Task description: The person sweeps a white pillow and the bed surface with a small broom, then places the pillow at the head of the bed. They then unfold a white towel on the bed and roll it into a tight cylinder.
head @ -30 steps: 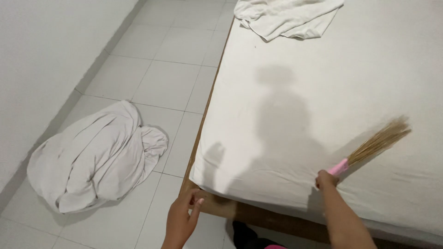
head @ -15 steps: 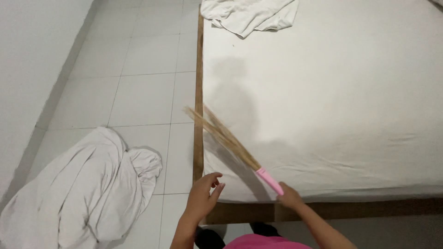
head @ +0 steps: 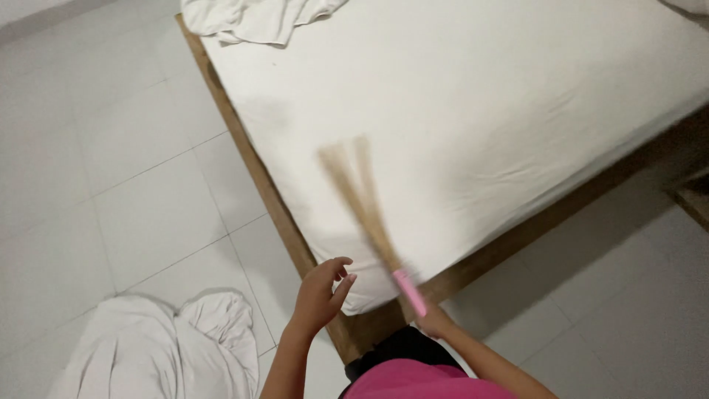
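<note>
My right hand (head: 434, 321) grips the pink handle of a stick broom (head: 362, 203). Its tan bristles fan out, blurred, above the near corner of a bare white mattress (head: 473, 111). The mattress lies on a wooden bed frame (head: 258, 192). My left hand (head: 321, 292) hovers beside the mattress corner, fingers apart and curled, holding nothing. It is just left of the broom handle. Whether it touches the mattress I cannot tell.
A crumpled white sheet (head: 159, 351) lies on the white tiled floor (head: 111, 170) at the lower left. Another bunched white cloth (head: 251, 18) sits on the mattress's far left corner. Part of dark wooden furniture (head: 694, 196) shows at the right edge.
The broom swung from the right of the mattress across to the left, and now stands nearly upright over the corner. The view turned, so the floor sheet slid to the lower left.
</note>
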